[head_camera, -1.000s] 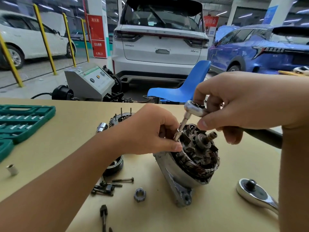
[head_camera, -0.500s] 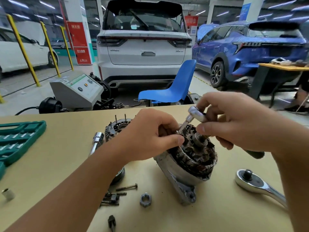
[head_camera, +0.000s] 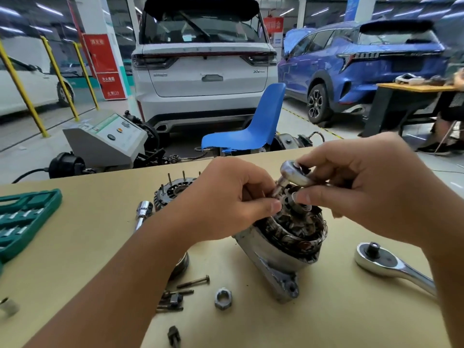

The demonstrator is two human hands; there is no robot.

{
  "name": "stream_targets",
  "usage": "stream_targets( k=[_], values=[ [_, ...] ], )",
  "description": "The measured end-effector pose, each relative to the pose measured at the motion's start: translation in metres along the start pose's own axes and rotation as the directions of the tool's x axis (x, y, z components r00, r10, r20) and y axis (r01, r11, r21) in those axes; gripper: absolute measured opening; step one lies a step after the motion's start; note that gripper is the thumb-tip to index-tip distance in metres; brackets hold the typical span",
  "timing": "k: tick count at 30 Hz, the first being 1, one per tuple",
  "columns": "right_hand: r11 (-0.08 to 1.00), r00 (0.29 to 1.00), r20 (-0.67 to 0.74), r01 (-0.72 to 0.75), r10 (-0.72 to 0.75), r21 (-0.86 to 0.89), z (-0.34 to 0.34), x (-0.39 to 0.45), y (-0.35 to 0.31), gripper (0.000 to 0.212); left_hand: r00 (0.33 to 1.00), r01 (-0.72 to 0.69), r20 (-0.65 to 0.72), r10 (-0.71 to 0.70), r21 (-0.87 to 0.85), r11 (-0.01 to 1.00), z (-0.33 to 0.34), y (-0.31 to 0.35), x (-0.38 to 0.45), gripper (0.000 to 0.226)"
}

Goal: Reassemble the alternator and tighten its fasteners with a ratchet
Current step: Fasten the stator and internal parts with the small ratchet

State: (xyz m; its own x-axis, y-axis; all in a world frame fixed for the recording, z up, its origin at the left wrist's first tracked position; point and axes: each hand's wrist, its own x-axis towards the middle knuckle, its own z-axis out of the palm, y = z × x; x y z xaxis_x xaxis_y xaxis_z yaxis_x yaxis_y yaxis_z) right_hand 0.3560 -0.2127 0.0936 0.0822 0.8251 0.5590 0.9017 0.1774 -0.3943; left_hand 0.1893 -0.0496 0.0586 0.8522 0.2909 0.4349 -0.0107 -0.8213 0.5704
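**Both hands at the alternator, ratchet head on its top edge**

The right hand [head_camera: 371,194] has its fingers curled round the head of a small ratchet [head_camera: 295,172], thumb and forefinger pinching it from either side; the handle runs back under the palm and is hidden. A short socket extension drops from the ratchet head to the upper rim of the alternator [head_camera: 288,237]. The left hand [head_camera: 226,204] is curled at that same rim, its thumb and forefinger pinched close beside the lower end of the extension; whether they touch the extension or only the alternator's edge I cannot tell.

The alternator lies tilted on the tan worktop [head_camera: 88,247], near its middle, open end with the copper windings facing up and towards the right hand, mounting ear down at the front.

Counted on the worktop: two ratchets in all, the one in hand and a larger ratchet [head_camera: 391,262] lying free to the right. One rear housing cover [head_camera: 175,189] with studs standing up, behind the left hand. One chrome socket bar [head_camera: 143,212] beside it. One hex nut [head_camera: 223,298] in front. One long bolt [head_camera: 193,282] apart, and a small heap of further bolts [head_camera: 170,300], too jumbled to count. One green socket case [head_camera: 22,222] at the left edge.
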Motion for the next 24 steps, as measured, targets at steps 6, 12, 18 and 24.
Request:
stream_targets(
  k=[6, 12, 18, 24],
  values=[
    [0.993, 0.972, 0.207, -0.107, 0.113, -0.039, -0.010, 0.024, -0.011, 0.031, 0.998, 0.053, -0.030, -0.055, -0.061, 0.997, 0.002, 0.001, 0.000, 0.028],
    [0.929, 0.927, 0.370, 0.089, 0.055, -0.361, -0.019, 0.067, -0.026, 0.035, 0.999, 0.016, 0.037, -0.016, -0.010, 1.000, -0.002, 0.004, 0.001, 0.016],
    [0.843, 0.940, 0.334, 0.122, 0.073, -0.525, -0.014, 0.066, -0.031, 0.026, 0.987, 0.003, -0.161, 0.008, 0.068, 0.998, 0.009, 0.008, 0.002, 0.033],
    [0.869, 0.853, 0.469, 0.036, 0.231, -0.494, -0.023, 0.055, -0.041, 0.025, 0.991, -0.086, -0.080, 0.104, 0.210, 0.974, 0.006, 0.011, 0.002, 0.029]
  ],
)
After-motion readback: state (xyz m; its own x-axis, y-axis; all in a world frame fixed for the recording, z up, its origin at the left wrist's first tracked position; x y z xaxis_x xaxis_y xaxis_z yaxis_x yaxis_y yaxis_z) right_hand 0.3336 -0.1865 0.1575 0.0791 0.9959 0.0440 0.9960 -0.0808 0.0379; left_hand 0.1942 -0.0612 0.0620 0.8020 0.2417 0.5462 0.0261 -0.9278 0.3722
